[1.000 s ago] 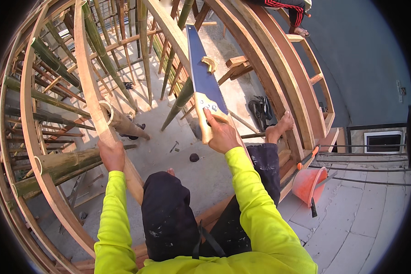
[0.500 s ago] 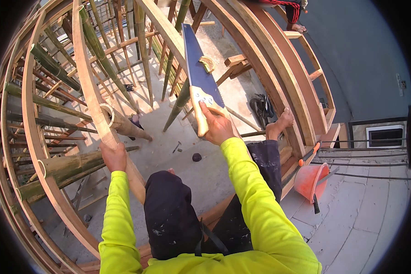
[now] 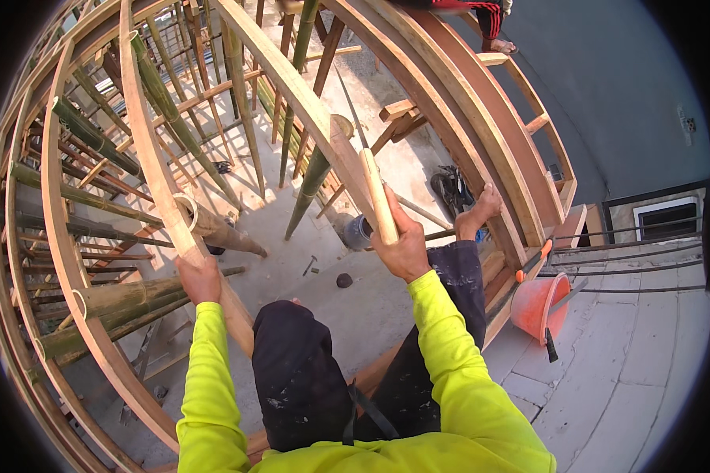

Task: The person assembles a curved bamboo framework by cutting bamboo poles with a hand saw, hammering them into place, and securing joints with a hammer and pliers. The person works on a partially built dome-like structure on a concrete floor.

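Note:
My right hand [image 3: 402, 243] is wrapped round the pale wooden handle of a handsaw [image 3: 380, 201]. The blade points away from me and is seen edge-on, as a thin line. It runs beside a wooden beam [image 3: 298, 93] and past the cut top of a bamboo post [image 3: 341, 124]; whether it touches either, I cannot tell. My left hand [image 3: 199, 278] grips another long wooden beam [image 3: 158, 169], just nearer than the open end of a bamboo pole [image 3: 188, 206].
Several bamboo poles and curved-looking beams fill the left. Far below lies a floor with a hammer [image 3: 309, 266] and a dark round object [image 3: 344, 281]. At right are a red bucket [image 3: 532, 303], black bars and a pale block surface. Another person's foot [image 3: 500, 46] shows at the top.
The saw has turned from showing its flat blue side to edge-on, and my right hand has shifted slightly right and nearer. My left hand keeps its hold on the beam.

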{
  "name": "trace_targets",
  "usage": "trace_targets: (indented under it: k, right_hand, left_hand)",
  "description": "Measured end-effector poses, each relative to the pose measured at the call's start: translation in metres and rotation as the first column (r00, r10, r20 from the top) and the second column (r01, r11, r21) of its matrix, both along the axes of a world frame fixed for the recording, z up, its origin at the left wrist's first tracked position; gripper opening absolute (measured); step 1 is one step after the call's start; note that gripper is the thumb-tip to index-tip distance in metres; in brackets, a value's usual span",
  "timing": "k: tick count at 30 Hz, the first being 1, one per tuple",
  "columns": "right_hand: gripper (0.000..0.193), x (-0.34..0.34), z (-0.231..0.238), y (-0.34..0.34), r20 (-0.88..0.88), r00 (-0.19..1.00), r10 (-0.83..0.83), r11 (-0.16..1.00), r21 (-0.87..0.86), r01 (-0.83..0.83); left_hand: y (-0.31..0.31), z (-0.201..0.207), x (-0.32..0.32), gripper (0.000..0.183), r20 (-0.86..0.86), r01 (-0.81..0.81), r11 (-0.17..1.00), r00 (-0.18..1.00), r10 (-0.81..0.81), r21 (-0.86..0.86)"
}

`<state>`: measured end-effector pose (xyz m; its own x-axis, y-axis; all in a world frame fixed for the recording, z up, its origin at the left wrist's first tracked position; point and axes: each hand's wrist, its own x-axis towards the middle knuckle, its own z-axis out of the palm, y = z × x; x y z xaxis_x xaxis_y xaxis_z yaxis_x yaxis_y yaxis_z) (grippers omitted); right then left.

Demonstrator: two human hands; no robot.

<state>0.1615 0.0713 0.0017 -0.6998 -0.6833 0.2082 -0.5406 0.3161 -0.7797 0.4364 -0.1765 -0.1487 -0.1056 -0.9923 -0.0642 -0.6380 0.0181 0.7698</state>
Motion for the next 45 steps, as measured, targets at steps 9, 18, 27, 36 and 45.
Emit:
trace_targets:
  k: [9,18,27,36,45]
  right_hand:
    - [0.085,0.104,0.11,0.152,0.386,0.843,-0.374,0.899,-0.071,0.432]
    - [0.082,0.132,0.135,0.289,-0.047,0.775,-0.631,0.768,-0.18,0.614]
    - [0.082,0.179,0.098,0.377,-0.117,0.669,-0.734,0.678,-0.072,0.732]
    - [0.078,0.186,0.069,0.381,-0.157,0.702,-0.694,0.719,-0.11,0.686]
    - [0.078,0.2,0.047,0.37,-0.159,0.712,-0.684,0.728,-0.072,0.682]
  left_hand:
    - [-0.008,-0.002,-0.008,0.057,0.088,0.034,0.999,0.995,-0.035,0.01]
    - [-0.038,-0.029,0.004,0.067,0.079,0.07,0.997,0.995,-0.067,-0.029]
    - [-0.025,-0.018,0.013,0.072,0.155,0.29,0.957,0.946,-0.285,-0.013]
    - [0.051,-0.024,0.056,0.099,0.208,0.115,0.988,0.969,-0.134,0.101]
    - [0.034,-0.042,0.069,0.089,0.08,0.25,0.957,0.961,-0.264,0.15]
